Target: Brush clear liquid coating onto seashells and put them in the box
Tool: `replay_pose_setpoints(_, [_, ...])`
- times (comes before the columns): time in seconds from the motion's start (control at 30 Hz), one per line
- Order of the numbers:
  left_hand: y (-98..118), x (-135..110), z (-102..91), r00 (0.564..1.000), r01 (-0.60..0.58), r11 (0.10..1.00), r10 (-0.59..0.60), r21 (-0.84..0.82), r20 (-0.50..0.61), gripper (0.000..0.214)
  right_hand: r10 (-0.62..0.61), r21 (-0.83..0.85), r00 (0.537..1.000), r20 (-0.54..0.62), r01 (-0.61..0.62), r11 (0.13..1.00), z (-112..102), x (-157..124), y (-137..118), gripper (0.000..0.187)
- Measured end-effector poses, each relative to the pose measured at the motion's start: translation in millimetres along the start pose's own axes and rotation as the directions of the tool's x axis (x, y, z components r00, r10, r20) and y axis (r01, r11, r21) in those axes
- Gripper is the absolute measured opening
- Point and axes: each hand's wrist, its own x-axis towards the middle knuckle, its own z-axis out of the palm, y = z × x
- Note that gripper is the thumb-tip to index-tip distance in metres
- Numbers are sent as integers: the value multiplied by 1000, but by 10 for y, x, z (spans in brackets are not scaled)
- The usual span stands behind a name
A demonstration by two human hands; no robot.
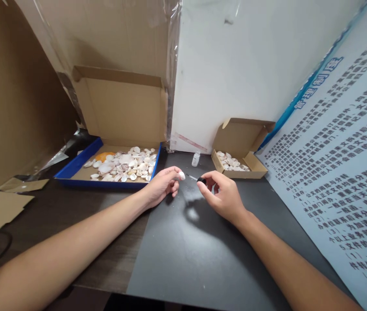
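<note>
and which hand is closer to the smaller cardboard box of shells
Right. The right hand, holding a black-capped brush, is in front of the smaller cardboard box, slightly left; the left hand, pinching a white shell, is farther left.

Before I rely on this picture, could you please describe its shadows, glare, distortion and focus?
Head view: a dark shadow lies on the grey mat near the right hand; in the same view, glare streaks the clear plastic; also there, the poster slants and looks stretched toward the right edge, and the brush is too small to judge its focus.
</note>
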Motion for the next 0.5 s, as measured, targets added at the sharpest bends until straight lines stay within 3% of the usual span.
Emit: replay_pose_setpoints(0.5, [-20,13,-6,1000,-1,1000,1,22,5,21,-4,108,998,59,-2,994,40,-28,-23,14])
